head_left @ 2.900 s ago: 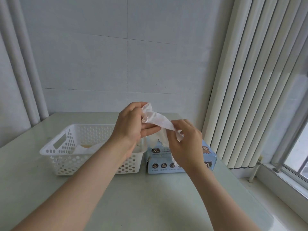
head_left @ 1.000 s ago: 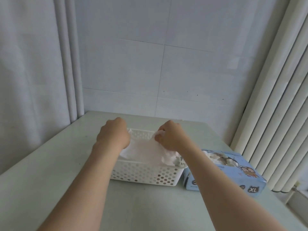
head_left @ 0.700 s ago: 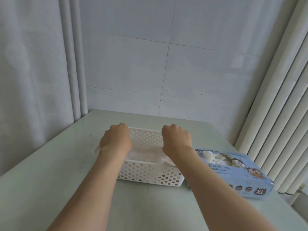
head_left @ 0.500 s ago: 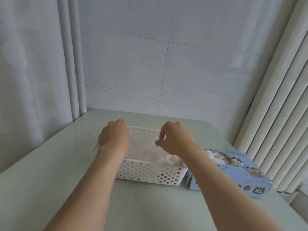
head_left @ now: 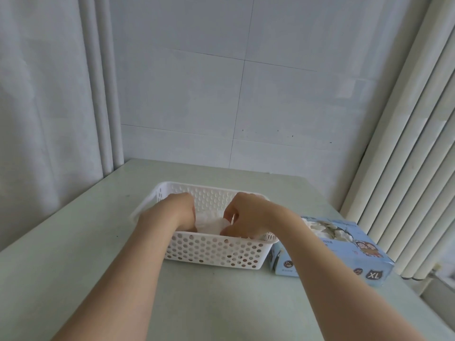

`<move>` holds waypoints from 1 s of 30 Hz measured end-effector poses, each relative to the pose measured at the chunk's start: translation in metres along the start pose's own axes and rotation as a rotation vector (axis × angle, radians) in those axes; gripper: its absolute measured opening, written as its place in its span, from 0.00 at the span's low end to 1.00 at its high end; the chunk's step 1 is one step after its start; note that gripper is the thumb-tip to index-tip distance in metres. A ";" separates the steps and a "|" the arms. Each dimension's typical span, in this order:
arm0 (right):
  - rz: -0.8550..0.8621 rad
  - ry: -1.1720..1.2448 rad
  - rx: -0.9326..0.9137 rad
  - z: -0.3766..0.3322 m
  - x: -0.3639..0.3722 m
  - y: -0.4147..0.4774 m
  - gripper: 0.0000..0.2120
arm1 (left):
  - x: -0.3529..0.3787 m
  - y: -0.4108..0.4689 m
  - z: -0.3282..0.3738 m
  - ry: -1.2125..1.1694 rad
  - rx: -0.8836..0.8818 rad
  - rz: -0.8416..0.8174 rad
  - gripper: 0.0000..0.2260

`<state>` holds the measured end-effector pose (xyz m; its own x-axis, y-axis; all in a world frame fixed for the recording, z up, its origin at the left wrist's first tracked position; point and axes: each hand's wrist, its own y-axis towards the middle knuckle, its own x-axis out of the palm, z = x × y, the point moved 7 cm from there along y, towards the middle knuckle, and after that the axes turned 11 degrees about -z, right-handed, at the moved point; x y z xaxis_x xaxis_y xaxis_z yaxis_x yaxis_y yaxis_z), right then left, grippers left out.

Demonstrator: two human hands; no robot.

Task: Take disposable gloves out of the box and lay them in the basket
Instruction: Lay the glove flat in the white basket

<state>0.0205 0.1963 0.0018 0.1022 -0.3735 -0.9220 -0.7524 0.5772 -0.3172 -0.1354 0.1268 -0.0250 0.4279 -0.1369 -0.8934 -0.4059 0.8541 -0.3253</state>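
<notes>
A white perforated basket [head_left: 211, 252] stands mid-table. Both my hands reach down into it. A crumpled white disposable glove [head_left: 210, 223] lies inside between them. My right hand [head_left: 246, 215] has its fingers curled and pinches the glove's right edge. My left hand [head_left: 177, 210] is bent down at the glove's left end, with its fingers hidden behind the back of the hand. Just right of the basket, and touching it, lies the light blue glove box [head_left: 344, 254] marked XL. More white gloves [head_left: 325, 228] bulge from its top opening.
The pale green table [head_left: 73, 254] meets a white tiled wall at the back. A curtain hangs at the left. Vertical blinds [head_left: 406, 156] stand close behind the box at the right. The table's right edge runs just past the box.
Both hands carried the glove from above the box left into the basket. In the last half second they have sunk lower into it, and the right hand has gone back onto the glove.
</notes>
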 end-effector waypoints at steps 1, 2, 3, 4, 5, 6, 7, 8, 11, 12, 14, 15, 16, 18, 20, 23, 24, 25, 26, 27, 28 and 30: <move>0.021 0.034 -0.007 0.001 -0.002 -0.001 0.05 | 0.001 0.001 -0.001 0.000 -0.005 -0.010 0.12; 0.054 0.072 -0.019 0.001 -0.005 -0.003 0.04 | 0.001 0.003 -0.002 0.000 -0.013 -0.021 0.12; 0.084 0.104 -0.031 0.000 -0.008 -0.005 0.03 | 0.002 0.004 -0.004 -0.002 -0.017 -0.025 0.12; 0.109 0.127 -0.047 0.000 -0.011 -0.007 0.02 | 0.002 0.005 -0.004 -0.002 -0.023 -0.032 0.12; 0.123 0.129 -0.060 -0.001 -0.013 -0.009 0.02 | 0.003 0.006 -0.005 0.000 -0.027 -0.040 0.11; 0.120 0.112 -0.059 -0.001 -0.014 -0.011 0.03 | 0.004 0.007 -0.005 0.002 -0.031 -0.046 0.12; 0.087 0.080 -0.039 0.001 -0.014 -0.012 0.05 | 0.004 0.008 -0.005 0.003 -0.031 -0.048 0.13; 0.021 0.044 -0.008 0.003 -0.011 -0.012 0.05 | 0.004 0.008 -0.005 0.001 -0.029 -0.050 0.15; -0.108 -0.035 0.075 0.010 -0.005 -0.009 0.08 | 0.004 0.006 -0.003 -0.014 -0.027 -0.058 0.20; -0.072 -0.015 0.073 0.009 -0.008 -0.008 0.06 | 0.004 0.006 -0.002 -0.012 -0.025 -0.062 0.22; 0.062 0.026 0.038 0.005 -0.017 -0.010 0.05 | 0.005 0.003 0.001 0.001 -0.027 -0.081 0.25; 0.100 0.012 0.027 0.004 -0.018 -0.011 0.09 | 0.006 0.002 0.002 0.008 -0.024 -0.093 0.28; 0.099 -0.039 0.034 0.003 -0.015 -0.010 0.11 | 0.007 0.002 0.002 0.012 -0.021 -0.107 0.30; 0.061 -0.173 0.077 0.004 -0.002 -0.003 0.09 | 0.008 0.004 0.003 0.012 -0.016 -0.143 0.31; 0.046 -0.197 0.082 0.005 0.007 0.004 0.07 | 0.010 0.006 0.002 0.019 -0.017 -0.163 0.26; 0.073 -0.142 0.071 0.007 0.001 0.003 0.07 | 0.009 0.007 0.005 0.045 -0.006 -0.158 0.22; 0.098 -0.119 0.066 0.007 -0.004 -0.001 0.07 | 0.009 0.007 0.005 0.045 0.001 -0.155 0.22; 0.127 -0.094 0.061 0.007 -0.010 -0.003 0.08 | 0.009 0.007 0.006 0.047 0.004 -0.157 0.23; 0.163 -0.077 0.051 0.004 -0.015 -0.008 0.08 | 0.010 0.007 0.006 0.050 0.006 -0.163 0.24; 0.197 -0.069 0.042 0.002 -0.018 -0.010 0.09 | 0.010 0.006 0.007 0.052 0.005 -0.167 0.26; 0.214 -0.068 0.039 0.002 -0.019 -0.011 0.09 | 0.010 0.006 0.007 0.052 0.005 -0.168 0.28; 0.173 -0.105 0.069 0.004 -0.013 -0.009 0.09 | 0.010 0.004 0.007 0.044 0.010 -0.160 0.30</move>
<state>0.0281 0.1987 0.0160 0.0454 -0.1888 -0.9810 -0.7187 0.6758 -0.1634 -0.1271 0.1324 -0.0328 0.4504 -0.2935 -0.8432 -0.3272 0.8245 -0.4617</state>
